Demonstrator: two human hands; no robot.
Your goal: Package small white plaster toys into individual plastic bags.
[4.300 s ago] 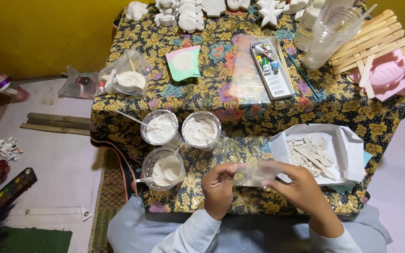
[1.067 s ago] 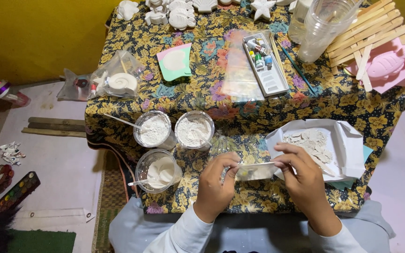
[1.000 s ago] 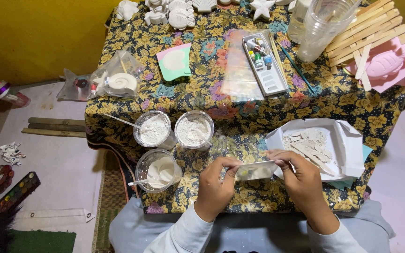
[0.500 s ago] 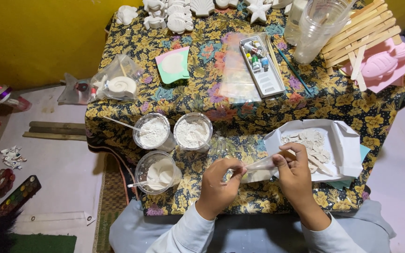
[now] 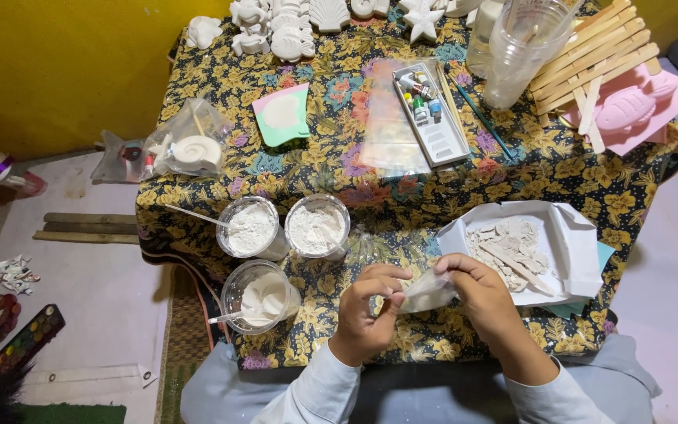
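Small clear plastic bag (image 5: 427,290) pinched between left hand (image 5: 366,310) and right hand (image 5: 480,294), above table edge; three cups of white powder (image 5: 314,228) filled; white fragments (image 5: 512,247) seemingly yet unbagged.

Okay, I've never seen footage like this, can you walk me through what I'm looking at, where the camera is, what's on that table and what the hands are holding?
The camera sits on a person's head and looks down, so the two bare hands at the bottom are their own. The left hand and right hand hold a small clear plastic bag between them, above a table with a floral cloth. On it stand three clear cups of white powder or paste, and a white paper tray of pale broken pieces lies beside the right hand. Further back lie a small paint set, white moulded figures, wooden sticks and a pink fish-shaped mould.
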